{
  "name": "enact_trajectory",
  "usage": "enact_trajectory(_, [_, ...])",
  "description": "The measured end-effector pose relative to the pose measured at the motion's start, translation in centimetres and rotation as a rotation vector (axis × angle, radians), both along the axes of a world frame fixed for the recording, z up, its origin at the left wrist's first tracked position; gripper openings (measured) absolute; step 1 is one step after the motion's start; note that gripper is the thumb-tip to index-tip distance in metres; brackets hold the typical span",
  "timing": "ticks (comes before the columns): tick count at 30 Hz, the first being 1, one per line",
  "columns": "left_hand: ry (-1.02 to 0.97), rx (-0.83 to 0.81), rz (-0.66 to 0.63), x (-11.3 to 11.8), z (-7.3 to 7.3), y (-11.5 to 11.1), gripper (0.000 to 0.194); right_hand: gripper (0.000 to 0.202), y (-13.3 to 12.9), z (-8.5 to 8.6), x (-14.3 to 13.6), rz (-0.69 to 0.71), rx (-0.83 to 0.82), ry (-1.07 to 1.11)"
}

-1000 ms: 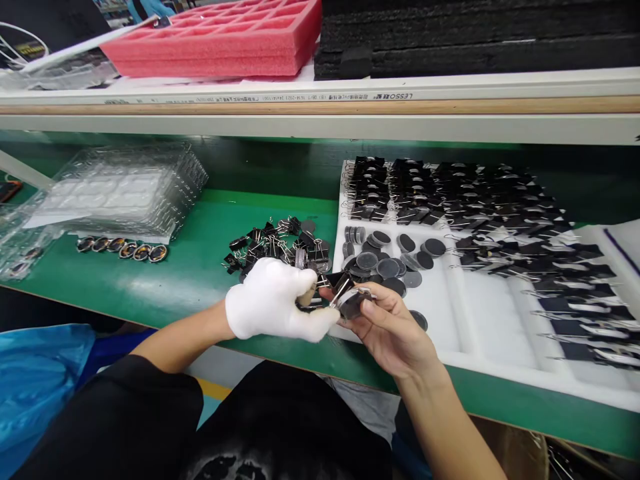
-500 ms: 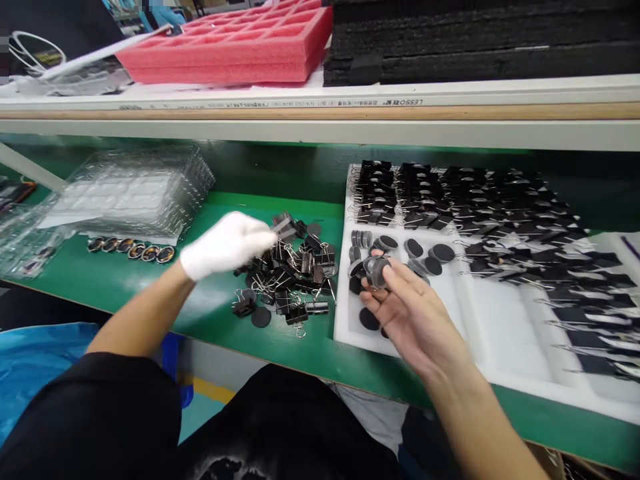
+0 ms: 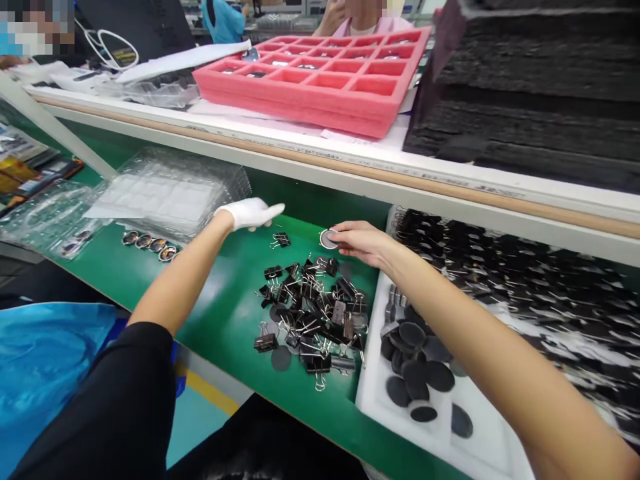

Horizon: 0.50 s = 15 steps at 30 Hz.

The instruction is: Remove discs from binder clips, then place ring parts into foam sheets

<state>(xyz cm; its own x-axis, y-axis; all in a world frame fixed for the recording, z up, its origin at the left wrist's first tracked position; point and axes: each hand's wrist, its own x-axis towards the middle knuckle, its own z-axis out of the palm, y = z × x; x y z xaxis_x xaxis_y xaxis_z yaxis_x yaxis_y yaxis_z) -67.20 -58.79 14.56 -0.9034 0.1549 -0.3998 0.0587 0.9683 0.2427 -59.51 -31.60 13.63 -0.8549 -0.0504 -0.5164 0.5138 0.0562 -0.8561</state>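
At the far left of the frame we see clear plastic bags (image 3: 47, 217) on the green bench (image 3: 220, 313), and just right of them a stack of clear plastic trays (image 3: 170, 193) with a short row of shiny oval pieces (image 3: 150, 243) lying in front of it. Our left hand (image 3: 249, 213), in a white glove, reaches out left of centre with its fingers stretched flat and nothing in it, hovering just above a lone binder clip (image 3: 281, 239). Below it, in the lower middle, lies a loose heap of black binder clips (image 3: 313, 313). Just right of centre, our bare right hand (image 3: 361, 241) pinches a round grey disc (image 3: 329, 239) at its fingertips, above the far edge of the heap. Lower right, a white foam tray (image 3: 450, 440) holds dark discs (image 3: 415, 370) and blurred rows of clips. Along the top, a pink foam tray (image 3: 320, 87) sits on the shelf beside black foam sheets (image 3: 530, 100).
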Motion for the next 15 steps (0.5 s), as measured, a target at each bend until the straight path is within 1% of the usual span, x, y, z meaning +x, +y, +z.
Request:
enact_trajectory(2, [0.327,0.049,0.152,0.6,-0.6,1.9,0.077,0.025,-1.1,-1.2,-2.3,0.057,0.023,0.026])
enact_trajectory(3, [0.436,0.047,0.235,1.0,-1.1,3.1,0.074,0.027,-1.6,-1.8,-3.1,0.095,0.029,0.032])
enact_trajectory(4, [0.498,0.027,0.3,1.3,-1.9,4.1,0.07,0.028,-2.1,-2.3,-3.8,0.139,0.035,0.035])
enact_trajectory(6, [0.534,-0.029,0.386,1.8,-3.4,5.7,0.063,0.026,-2.9,-3.2,-4.7,0.222,0.065,0.034])
enact_trajectory(9, [0.538,-0.082,0.469,1.9,-5.0,6.4,0.059,0.026,-3.6,-4.1,-5.4,0.345,0.146,0.063])
enact_trajectory(12, [0.518,-0.07,0.51,1.9,-5.6,6.0,0.058,0.037,-3.5,-4.9,-6.0,0.533,0.26,0.172])
enact_trajectory(15, [0.491,-0.054,0.525,2.1,-5.9,5.5,0.054,0.049,-3.2,-5.3,-6.8,0.7,0.481,0.336])
